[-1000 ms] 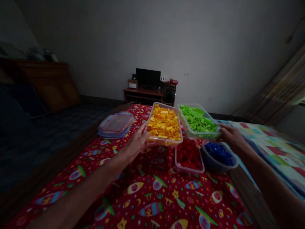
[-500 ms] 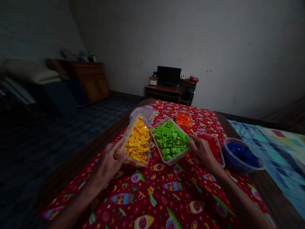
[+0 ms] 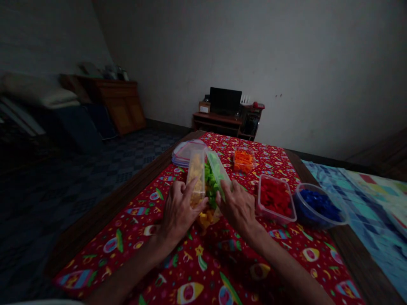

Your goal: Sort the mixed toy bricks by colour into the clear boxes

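My left hand grips a clear plastic container of yellow toy bricks, tipped on its side toward the middle. My right hand holds a second clear container, tilted the opposite way against it. Between the two, green toy bricks spill out, and some yellow bricks lie below them on the cloth. Fingers of both hands are wrapped over the container walls. Part of the pile is hidden behind the hands and the tipped containers.
To the right stand a container of red bricks and a round tub of blue bricks. Farther back is a container of orange bricks. Stacked clear lids lie at the left edge of the red patterned tablecloth.
Both containers were upright and apart, full of yellow and green bricks. Now they are tipped toward each other, bricks are pouring between them, and my hands have come closer together.
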A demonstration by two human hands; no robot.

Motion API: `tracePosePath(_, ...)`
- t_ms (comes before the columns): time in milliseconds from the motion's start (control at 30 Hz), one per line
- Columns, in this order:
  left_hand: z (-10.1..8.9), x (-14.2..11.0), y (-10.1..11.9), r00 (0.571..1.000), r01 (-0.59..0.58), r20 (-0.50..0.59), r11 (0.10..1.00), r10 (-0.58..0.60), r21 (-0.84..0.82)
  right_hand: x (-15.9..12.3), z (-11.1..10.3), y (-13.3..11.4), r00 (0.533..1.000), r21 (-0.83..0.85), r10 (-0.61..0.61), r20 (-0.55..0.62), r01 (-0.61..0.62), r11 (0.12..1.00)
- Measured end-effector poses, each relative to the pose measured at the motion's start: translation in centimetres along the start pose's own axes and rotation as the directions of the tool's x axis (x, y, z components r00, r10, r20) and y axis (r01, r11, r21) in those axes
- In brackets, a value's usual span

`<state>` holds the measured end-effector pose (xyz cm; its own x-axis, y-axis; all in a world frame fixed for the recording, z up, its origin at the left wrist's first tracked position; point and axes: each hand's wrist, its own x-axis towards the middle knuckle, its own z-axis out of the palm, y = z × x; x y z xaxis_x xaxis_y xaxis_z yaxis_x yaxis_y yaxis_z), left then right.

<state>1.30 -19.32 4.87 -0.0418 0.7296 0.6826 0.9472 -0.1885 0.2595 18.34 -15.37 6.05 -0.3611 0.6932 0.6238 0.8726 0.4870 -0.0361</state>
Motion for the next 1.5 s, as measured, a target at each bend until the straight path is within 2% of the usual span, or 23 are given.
tracePosePath(133, 2.9, -2.1, 0.0, 0.992, -0.053, -0.12, 0.995, 0.043, -0.082, -1.2, 1.8, -1.4, 0.999, 0.055, -0.016, -0.039, 0.018, 0.998)
tracePosePath(233, 4.5, -3.6, -0.6, 0.989, -0.106, -0.112, 0.988, 0.093, -0.111, -1.6, 3.2, -1.4, 0.995, 0.141, -0.042, -0.092, 0.054, 0.989)
tracePosePath(300, 4.8, -4.0, -1.0, 0.99, -0.123, -0.082, 0.983, 0.112, -0.137, -1.6, 3.8, -1.1, 0.99, 0.21, -0.057, -0.129, 0.083, 0.974)
tracePosePath(433, 3.9, -3.6, -1.7, 0.987, -0.157, -0.014, 0.966, 0.157, -0.205, -1.4, 3.8, -0.9, 0.983, 0.283, -0.133, -0.125, 0.163, 0.945)
tracePosePath(600, 3.0, -3.7, -3.0, 0.973, -0.203, 0.071, 0.96, 0.22, -0.196, -1.5, 2.8, -1.6, 0.965, 0.253, -0.259, -0.049, 0.263, 0.931)
tracePosePath(733, 2.8, -4.1, -3.3, 0.96, -0.234, 0.109, 0.952, 0.258, -0.195, -1.6, 2.8, -1.5, 0.963, 0.195, -0.269, -0.012, 0.266, 0.944)
tracePosePath(867, 2.3, -4.1, -3.1, 0.932, -0.302, 0.148, 0.935, 0.33, -0.186, -1.9, 2.7, -0.6, 0.954, 0.17, -0.295, -0.048, 0.299, 0.939)
tracePosePath(1133, 1.1, -3.8, -2.4, 0.932, -0.345, 0.067, 0.93, 0.355, -0.13, -2.0, 1.2, 0.5, 0.932, 0.17, -0.337, -0.131, 0.356, 0.919)
tracePosePath(1267, 0.8, -3.6, -2.1, 0.924, -0.368, 0.058, 0.921, 0.377, -0.125, -1.5, 1.1, 0.7, 0.925, 0.164, -0.334, -0.182, 0.363, 0.917)
tracePosePath(1400, 0.6, -3.3, -1.9, 0.92, -0.388, 0.014, 0.917, 0.391, -0.091, -1.1, 0.8, 1.1, 0.921, 0.13, -0.341, -0.19, 0.368, 0.921)
tracePosePath(1500, 0.4, -3.4, -1.9, 0.902, -0.432, -0.013, 0.9, 0.432, -0.052, -0.9, 0.0, 1.6, 0.903, 0.094, -0.388, -0.183, 0.409, 0.908)
